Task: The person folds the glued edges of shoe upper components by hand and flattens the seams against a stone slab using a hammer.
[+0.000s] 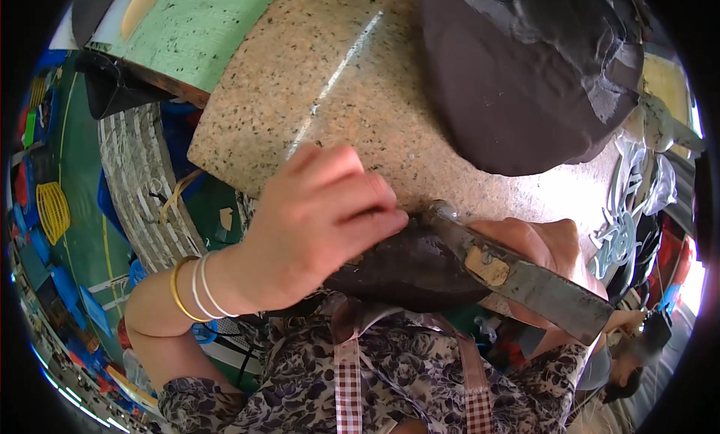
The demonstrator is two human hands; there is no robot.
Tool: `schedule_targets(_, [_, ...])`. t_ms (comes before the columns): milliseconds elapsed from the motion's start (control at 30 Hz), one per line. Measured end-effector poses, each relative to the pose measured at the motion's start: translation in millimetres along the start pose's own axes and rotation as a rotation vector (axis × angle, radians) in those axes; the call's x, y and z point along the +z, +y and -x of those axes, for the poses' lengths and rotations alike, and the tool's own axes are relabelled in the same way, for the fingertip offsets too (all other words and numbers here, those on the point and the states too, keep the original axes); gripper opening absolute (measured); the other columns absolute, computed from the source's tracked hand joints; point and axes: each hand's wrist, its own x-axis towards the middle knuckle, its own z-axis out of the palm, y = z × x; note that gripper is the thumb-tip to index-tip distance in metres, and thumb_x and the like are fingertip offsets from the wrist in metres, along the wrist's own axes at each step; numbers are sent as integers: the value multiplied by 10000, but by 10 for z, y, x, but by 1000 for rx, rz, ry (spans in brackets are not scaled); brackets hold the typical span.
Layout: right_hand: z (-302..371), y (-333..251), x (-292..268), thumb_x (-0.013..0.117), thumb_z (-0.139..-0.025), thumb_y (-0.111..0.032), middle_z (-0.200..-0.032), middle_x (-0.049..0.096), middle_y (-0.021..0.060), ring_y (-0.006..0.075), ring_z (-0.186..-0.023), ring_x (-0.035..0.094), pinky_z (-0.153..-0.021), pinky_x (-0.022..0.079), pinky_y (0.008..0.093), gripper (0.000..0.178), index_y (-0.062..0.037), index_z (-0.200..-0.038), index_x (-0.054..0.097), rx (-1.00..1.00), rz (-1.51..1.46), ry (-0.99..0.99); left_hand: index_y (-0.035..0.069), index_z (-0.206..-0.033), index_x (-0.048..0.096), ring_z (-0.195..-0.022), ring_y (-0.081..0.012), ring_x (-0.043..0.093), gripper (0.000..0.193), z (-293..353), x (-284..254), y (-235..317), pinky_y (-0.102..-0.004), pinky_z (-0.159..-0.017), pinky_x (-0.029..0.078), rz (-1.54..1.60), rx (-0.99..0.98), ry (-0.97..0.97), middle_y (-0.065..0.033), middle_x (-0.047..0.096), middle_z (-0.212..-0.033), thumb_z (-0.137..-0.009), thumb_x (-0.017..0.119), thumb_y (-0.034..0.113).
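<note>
Entry: speckled granite slab (pixel 360 74), beige with dark flecks, serving as the work surface; a pale scratch ran across it.

Item one: a dark leather piece (pixel 409 273), lying at the slab's near edge. I saw the left hand (pixel 322 224) pressed flat over it, fingers curled down on its upper side, pinning rather than clenching it. Gold and silver bangles (pixel 196 288) sat on that wrist.

Item two: a worn metal hammer (pixel 517 276), head touching the leather piece by the left fingertips. The right hand (pixel 551 246) was clenched around its handle.

Item three: a large dark bag-like bundle (pixel 525 66) at the slab's far right corner, well apart from both hands.
</note>
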Motion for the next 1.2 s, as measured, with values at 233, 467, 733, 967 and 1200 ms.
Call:
schedule_targets(233, [-10, 69, -8, 663, -778, -150, -763, 669, 139, 276, -587, 654, -501, 501, 355, 323, 27, -1035, 583, -57, 44, -89, 38, -811, 681, -670, -192, 522, 240, 36, 11, 106, -309, -550, 400, -30, -68, 70, -24, 593, -797, -586, 761, 60])
schedule_targets(467, [-72, 71, -35, 629, -750, -98, -781, 605, 170, 303, -635, 646, -520, 521, 347, 468, 112, -1143, 486, -181, -83, -103, 76, -809, 696, -656, -196, 500, 257, 141, 141, 307, -313, -594, 391, -237, -74, 262, -3, 595, -786, -559, 755, 85])
schedule_targets(733, [-85, 35, 114, 673, -765, -181, -673, 636, 95, 256, -516, 619, -435, 444, 348, 312, -29, -1028, 602, -143, 47, 71, 101, -842, 714, -706, -175, 476, 326, 230, 119, 402, -338, -664, 366, -410, -127, 199, 27, 592, -768, -529, 754, 185])
schedule_targets(967, [-146, 53, 193, 667, -757, -190, -680, 646, 91, 261, -531, 621, -475, 454, 329, 276, -51, -992, 626, -102, -64, 33, 104, -786, 703, -720, -199, 456, 312, 383, 299, 347, -347, -660, 335, -289, -240, 411, 30, 607, -792, -481, 725, 166])
schedule_targets(1200, [-133, 48, 183, 703, -721, -177, -743, 669, 81, 253, -589, 624, -562, 459, 337, 312, -71, -1009, 641, -18, -23, 16, 78, -856, 714, -757, -201, 446, 362, 478, 421, 360, -373, -693, 366, -385, -226, 419, 20, 617, -820, -524, 774, 212])
